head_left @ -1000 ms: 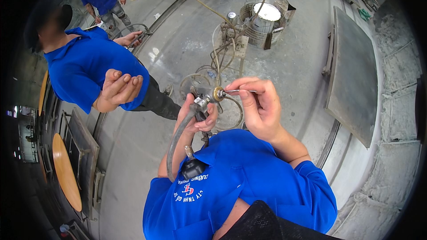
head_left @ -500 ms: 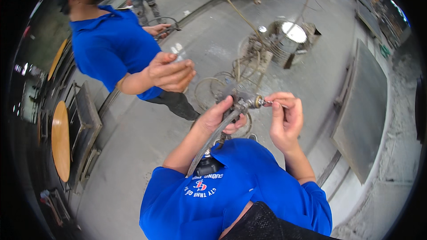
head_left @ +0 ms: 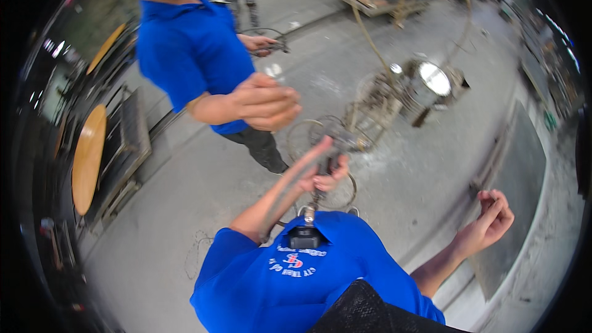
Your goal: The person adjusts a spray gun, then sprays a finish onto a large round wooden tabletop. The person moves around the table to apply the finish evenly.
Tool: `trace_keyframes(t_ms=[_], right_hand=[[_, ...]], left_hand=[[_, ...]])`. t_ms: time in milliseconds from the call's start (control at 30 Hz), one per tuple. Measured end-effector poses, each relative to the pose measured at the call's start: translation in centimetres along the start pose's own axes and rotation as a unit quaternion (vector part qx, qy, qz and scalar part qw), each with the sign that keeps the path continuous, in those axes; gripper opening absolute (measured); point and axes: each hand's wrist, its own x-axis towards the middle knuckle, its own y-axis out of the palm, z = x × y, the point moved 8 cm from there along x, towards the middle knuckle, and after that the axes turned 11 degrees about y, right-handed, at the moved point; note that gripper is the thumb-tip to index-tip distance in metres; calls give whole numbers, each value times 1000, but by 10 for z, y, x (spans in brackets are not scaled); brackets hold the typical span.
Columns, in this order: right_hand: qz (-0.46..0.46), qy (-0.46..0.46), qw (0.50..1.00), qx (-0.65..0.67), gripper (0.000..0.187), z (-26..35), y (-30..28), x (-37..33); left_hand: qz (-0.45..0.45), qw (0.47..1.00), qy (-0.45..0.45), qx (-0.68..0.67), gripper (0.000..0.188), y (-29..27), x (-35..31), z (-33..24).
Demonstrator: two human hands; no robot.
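A grey flexible hose with a metal fitting at its end [head_left: 308, 169] is held up in front of the chest by the left hand [head_left: 324, 176], whose fingers are wrapped fully around it just below the fitting. The right hand [head_left: 490, 219] is seen out to the side, well apart from the hose, loosely curled with fingertips nearly pinched; whether anything small is held in it cannot be told. As a judgement, the work on the fitting looks unfinished, with only one hand on it. A co-worker's hand [head_left: 262, 102], half closed and blurred, is extended near the hose end; a blue short-sleeved shirt [head_left: 188, 55] is worn. Beyond, a rusty wire-frame stand [head_left: 370, 108], a shiny round metal drum [head_left: 431, 80] and the smooth grey concrete floor [head_left: 185, 197] are seen.
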Motion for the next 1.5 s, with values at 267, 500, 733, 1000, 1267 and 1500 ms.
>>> trace_keyframes(t_ms=[267,500,733,1000,1267,1500], right_hand=[[197,26,978,64,7,2,81,-63],[221,-44,972,64,6,13,94,-77],[220,-22,974,56,10,7,93,-83],[189,3,981,35,9,-4,72,-82],[164,-1,986,15,9,-3,63,-85],[188,51,981,15,8,-15,64,-84]], left_hand=[[10,993,-102,57,63,13,23,43],[42,991,-113,51,63,22,31,48],[2,991,-90,94,60,18,33,50],[23,993,-102,63,54,17,35,64],[17,990,-122,64,65,16,33,72],[17,989,-105,104,62,24,42,77]])
